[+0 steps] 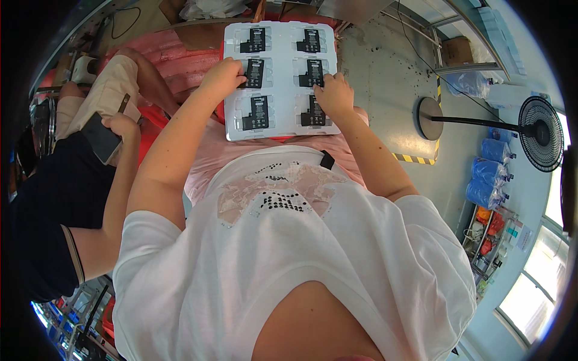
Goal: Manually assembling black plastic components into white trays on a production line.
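Observation:
A white plastic tray (282,78) with moulded pockets lies across my lap, holding several flat black phone batteries in two columns. My left hand (225,77) reaches over the tray's left edge, fingers curled at the left side of the middle-left battery (254,73). At the other edge, my right hand (335,94) grips the middle-right battery (311,73) by its right and lower edges, finger and thumb bent. Other batteries, such as the lower-left battery (259,112) and lower-right battery (313,112), rest in their pockets. My fingers partly hide the tray's sides.
To my left sits another person, whose hand (122,124) holds a dark flat phone-like device (99,137). Red plastic sheeting (174,54) lies beyond the tray's left side. A black standing fan (540,133) and blue water jugs (489,171) are on the right.

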Demonstrator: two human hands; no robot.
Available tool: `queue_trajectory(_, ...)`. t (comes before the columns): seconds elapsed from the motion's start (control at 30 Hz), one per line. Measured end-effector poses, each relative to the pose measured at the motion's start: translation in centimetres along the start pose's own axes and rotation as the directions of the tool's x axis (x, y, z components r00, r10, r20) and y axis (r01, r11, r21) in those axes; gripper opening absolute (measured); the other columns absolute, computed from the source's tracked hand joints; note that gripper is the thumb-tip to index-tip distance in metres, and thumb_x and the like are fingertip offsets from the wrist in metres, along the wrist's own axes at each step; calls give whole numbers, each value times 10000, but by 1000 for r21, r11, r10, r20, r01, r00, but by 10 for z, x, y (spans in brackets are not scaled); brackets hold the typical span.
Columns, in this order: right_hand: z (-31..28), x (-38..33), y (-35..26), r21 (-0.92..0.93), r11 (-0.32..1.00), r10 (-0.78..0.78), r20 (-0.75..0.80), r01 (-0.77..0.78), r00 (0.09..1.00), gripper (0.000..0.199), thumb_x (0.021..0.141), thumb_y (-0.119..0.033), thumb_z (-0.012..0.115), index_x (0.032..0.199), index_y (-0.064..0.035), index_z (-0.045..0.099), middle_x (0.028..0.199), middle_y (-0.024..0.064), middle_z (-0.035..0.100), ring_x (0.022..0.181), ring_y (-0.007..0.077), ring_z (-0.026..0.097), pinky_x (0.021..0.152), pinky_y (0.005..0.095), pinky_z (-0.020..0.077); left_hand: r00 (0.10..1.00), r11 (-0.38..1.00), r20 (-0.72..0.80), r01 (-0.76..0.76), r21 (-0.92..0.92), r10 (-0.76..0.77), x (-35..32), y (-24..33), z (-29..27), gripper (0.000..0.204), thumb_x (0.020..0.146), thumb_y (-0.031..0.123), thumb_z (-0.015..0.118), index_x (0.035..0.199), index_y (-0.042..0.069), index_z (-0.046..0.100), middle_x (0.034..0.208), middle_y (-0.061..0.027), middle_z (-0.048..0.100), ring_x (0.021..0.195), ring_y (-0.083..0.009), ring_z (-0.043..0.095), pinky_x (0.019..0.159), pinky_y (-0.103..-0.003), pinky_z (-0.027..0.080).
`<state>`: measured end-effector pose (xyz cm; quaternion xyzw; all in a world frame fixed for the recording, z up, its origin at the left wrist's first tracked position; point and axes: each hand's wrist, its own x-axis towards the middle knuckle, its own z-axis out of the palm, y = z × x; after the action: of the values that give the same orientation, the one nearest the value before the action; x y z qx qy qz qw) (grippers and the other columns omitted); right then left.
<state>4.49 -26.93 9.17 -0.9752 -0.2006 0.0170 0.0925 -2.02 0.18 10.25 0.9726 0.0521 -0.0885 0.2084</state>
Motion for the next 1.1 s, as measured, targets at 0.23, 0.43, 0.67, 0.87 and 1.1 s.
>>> queue_trajectory(0.23,1,-3,4,53,998,-36,-9,36,999,361,755,-288,621,1003,-28,591,969,173,543,922,349,547,766,439,454,994,994,1,-105,-12,105,-4,-4,-3,308,692,164,708,929,25,570,1007,-134,526,966,-299,547,799,-382,461)
queue_trajectory(0.43,10,-5,9,119,989,-83,-79,92,993,340,751,-278,606,947,-4,562,984,175,523,924,366,534,752,487,438,982,972,73,-182,150,173,-8,12,-20,262,691,161,698,876,13,587,994,-133,521,966,-304,539,810,-389,456)
queue_trajectory(0.67,16,-7,10,130,984,-100,-135,118,986,308,758,-259,604,936,-11,559,969,163,520,902,357,532,722,477,439,967,967,64,-251,39,248,-4,-8,-10,255,695,186,691,849,14,582,944,-120,518,906,-295,540,783,-380,448)
queue_trajectory(0.87,9,-5,10,146,984,-85,-127,103,988,300,769,-260,589,929,-7,564,966,172,531,884,362,546,722,472,448,990,987,-79,-124,-105,116,-9,-9,-3,294,676,185,714,874,24,568,954,-112,525,906,-290,541,787,-355,444)
queue_trajectory(1.1,-11,41,3,290,957,19,-166,30,986,305,788,-276,555,934,-13,605,950,200,577,829,367,592,736,450,472,919,989,-395,-42,-145,-19,-14,-15,23,457,676,186,718,1058,46,511,1033,-186,497,982,-360,500,845,-415,420)
